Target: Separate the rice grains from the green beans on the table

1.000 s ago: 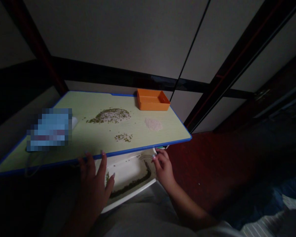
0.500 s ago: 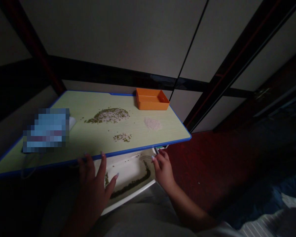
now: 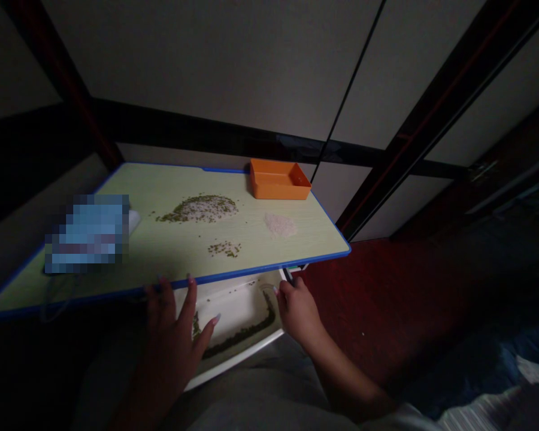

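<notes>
My left hand [image 3: 175, 326] is open, its fingers spread, with the fingertips at the front blue edge of the small table [image 3: 139, 179] and the thumb over the white drawer [image 3: 233, 308] beneath. Green beans lie in a band along the drawer's near and right sides. At the drawer's right rim my right hand [image 3: 297, 308] is closed around the rim, thumb on the inner side; a dark strip shows just above its fingers. On the tabletop are a large mixed pile of green beans and pale grains [image 3: 202, 208], a smaller mixed pile [image 3: 224, 248] and a pale grain pile [image 3: 281, 224].
An orange box [image 3: 281, 188] stands at the table's back right corner. A blurred-out bluish package [image 3: 87, 233] lies on the left. Cabinet panels [image 3: 215, 66] rise behind the table. Dark red floor [image 3: 354, 299] and striped fabric [image 3: 471, 416] are to the right.
My right hand's fingers have curled in from a looser pinch to a closed grip at the drawer rim. My left thumb has moved slightly right. The piles and box have stayed put.
</notes>
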`<state>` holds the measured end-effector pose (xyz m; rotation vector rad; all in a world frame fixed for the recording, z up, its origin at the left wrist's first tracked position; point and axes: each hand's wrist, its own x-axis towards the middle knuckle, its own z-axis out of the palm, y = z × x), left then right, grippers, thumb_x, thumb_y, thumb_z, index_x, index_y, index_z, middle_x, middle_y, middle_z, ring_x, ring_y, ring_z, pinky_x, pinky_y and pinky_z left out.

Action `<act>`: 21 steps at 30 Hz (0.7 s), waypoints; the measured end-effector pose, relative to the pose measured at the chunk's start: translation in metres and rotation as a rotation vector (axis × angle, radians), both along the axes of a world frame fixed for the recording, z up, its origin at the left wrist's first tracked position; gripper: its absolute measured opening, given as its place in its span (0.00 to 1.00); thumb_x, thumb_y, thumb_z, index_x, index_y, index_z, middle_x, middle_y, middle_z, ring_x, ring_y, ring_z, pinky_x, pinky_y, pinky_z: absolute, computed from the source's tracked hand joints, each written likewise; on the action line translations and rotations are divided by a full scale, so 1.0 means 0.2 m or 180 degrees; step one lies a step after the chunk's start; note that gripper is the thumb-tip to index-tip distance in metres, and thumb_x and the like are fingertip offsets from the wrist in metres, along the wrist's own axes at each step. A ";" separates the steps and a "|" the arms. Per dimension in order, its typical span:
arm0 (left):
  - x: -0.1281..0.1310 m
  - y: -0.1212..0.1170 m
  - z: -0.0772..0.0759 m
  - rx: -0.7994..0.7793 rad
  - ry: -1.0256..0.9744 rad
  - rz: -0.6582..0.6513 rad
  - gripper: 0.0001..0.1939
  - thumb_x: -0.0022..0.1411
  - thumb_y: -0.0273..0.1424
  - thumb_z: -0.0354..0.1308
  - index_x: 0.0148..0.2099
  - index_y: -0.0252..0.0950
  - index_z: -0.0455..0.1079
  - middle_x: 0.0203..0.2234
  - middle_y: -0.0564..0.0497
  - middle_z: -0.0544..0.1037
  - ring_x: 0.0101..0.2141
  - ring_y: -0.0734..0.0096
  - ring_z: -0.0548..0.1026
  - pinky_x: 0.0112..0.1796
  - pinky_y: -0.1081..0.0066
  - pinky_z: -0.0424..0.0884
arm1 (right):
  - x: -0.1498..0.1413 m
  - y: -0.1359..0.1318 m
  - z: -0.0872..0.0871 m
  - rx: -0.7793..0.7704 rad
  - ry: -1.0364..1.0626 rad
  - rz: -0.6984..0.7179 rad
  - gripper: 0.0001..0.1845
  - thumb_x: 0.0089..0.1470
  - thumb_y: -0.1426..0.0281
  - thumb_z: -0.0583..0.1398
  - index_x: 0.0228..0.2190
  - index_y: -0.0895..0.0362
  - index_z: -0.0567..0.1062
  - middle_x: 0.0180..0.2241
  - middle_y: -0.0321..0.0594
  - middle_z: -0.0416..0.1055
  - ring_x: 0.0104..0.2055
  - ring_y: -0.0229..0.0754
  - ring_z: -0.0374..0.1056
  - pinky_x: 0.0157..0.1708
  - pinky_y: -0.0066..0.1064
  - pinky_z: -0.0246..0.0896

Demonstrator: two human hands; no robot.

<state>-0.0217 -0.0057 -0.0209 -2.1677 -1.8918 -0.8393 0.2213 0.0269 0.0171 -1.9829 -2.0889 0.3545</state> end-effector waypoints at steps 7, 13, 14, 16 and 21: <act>0.01 0.01 0.01 -0.0100 -0.0085 0.0015 0.37 0.63 0.42 0.47 0.69 0.33 0.43 0.70 0.36 0.28 0.67 0.39 0.27 0.61 0.39 0.48 | 0.00 0.00 0.07 -0.0322 -0.0604 -0.0011 0.18 0.64 0.63 0.47 0.43 0.52 0.75 0.43 0.50 0.69 0.34 0.47 0.74 0.34 0.35 0.64; 0.01 0.00 0.03 -0.0215 -0.0203 0.0029 0.37 0.63 0.43 0.47 0.69 0.35 0.44 0.70 0.36 0.29 0.67 0.38 0.28 0.61 0.38 0.49 | 0.00 -0.01 0.11 -0.0381 -0.0841 -0.0005 0.19 0.65 0.63 0.46 0.44 0.53 0.75 0.42 0.51 0.70 0.34 0.48 0.75 0.33 0.36 0.65; 0.02 0.00 0.03 -0.0237 -0.0214 0.0017 0.37 0.63 0.43 0.47 0.69 0.34 0.44 0.70 0.36 0.29 0.67 0.38 0.28 0.61 0.38 0.49 | 0.01 -0.01 0.11 -0.0369 -0.0867 0.0002 0.20 0.65 0.63 0.46 0.44 0.53 0.75 0.42 0.51 0.70 0.34 0.48 0.75 0.32 0.36 0.65; 0.02 0.00 0.04 -0.0265 -0.0244 0.0014 0.37 0.63 0.43 0.47 0.69 0.35 0.44 0.70 0.35 0.30 0.67 0.38 0.30 0.61 0.38 0.49 | 0.01 -0.02 0.12 -0.0364 -0.0923 0.0004 0.20 0.65 0.63 0.46 0.43 0.53 0.76 0.42 0.51 0.70 0.34 0.48 0.75 0.32 0.36 0.65; 0.03 0.01 0.03 -0.0158 -0.0189 -0.0025 0.37 0.63 0.41 0.48 0.69 0.33 0.45 0.70 0.35 0.30 0.67 0.36 0.29 0.61 0.38 0.48 | 0.03 -0.04 0.13 -0.0411 -0.1001 0.0020 0.19 0.65 0.64 0.47 0.44 0.54 0.76 0.42 0.53 0.72 0.35 0.49 0.75 0.34 0.37 0.65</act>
